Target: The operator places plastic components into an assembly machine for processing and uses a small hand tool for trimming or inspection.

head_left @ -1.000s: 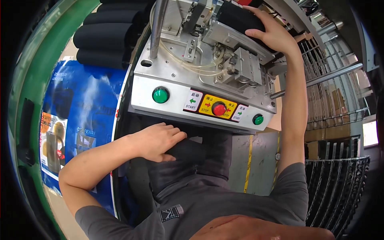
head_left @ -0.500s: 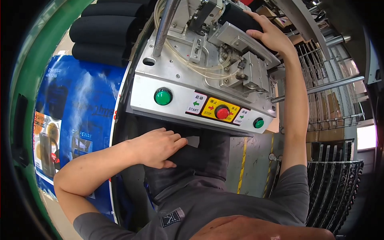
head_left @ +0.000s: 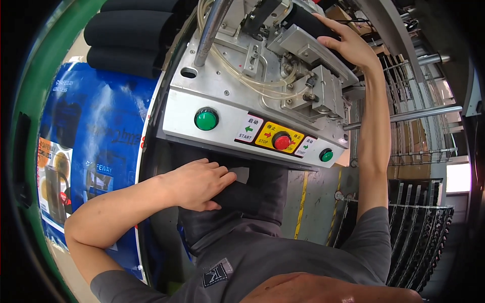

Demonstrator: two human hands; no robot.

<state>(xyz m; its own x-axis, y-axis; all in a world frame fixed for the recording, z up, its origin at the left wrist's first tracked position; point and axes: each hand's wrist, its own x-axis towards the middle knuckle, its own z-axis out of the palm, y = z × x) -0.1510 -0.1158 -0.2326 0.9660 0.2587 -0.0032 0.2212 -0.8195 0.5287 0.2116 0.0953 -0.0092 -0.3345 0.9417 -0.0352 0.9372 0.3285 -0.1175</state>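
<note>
My right hand (head_left: 351, 48) reaches to the far right of the metal machine (head_left: 227, 76). Its fingers and thumb straddle a black cylindrical piece (head_left: 302, 19) lying behind a silver block; part of that piece is hidden by the hand and the block. Over my lap, in front of the machine, my left hand (head_left: 199, 184) is curled, thumb and fingers on either side of a dark piece (head_left: 242, 196). That piece blends with my dark trousers, so its outline is hard to make out.
The machine's front panel has a large green button (head_left: 206, 119), a red button (head_left: 282, 141) and a smaller green button (head_left: 327, 155). Black rolled pieces (head_left: 126, 33) lie at the far left beyond a blue printed sheet (head_left: 108, 126). Wire racks (head_left: 417, 222) stand at the right.
The view has shifted slightly, and the machine sits a little differently in it. Both hands keep nearly the same places and grips.
</note>
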